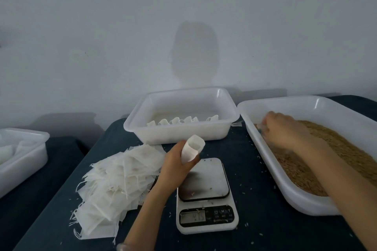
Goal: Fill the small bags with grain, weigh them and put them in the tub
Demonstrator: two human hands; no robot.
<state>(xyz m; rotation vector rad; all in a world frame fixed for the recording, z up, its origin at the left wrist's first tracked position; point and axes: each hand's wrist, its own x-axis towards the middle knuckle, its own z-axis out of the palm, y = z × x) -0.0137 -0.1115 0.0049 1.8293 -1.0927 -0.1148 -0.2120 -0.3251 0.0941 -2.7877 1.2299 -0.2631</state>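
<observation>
Digital scale (pixel 206 195) nearest, on dark cloth (pixel 265 220) — just above it, left hand (pixel 175 161) gripping an open-mouthed small bag (pixel 192 147). Right hand (pixel 283 128) down in grain (pixel 336 149) of the big tray (pixel 306 204) — grasp impossible to tell. Filled bags (pixel 175 121) lined up in white tub (pixel 179 134) behind; empty bags (pixel 120 179) heaped left.

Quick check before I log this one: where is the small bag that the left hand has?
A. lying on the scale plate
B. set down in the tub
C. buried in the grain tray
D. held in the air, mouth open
D: the left hand grips the small bag with its mouth open, lifted clear of the scale, whose plate carries no bag.
</observation>
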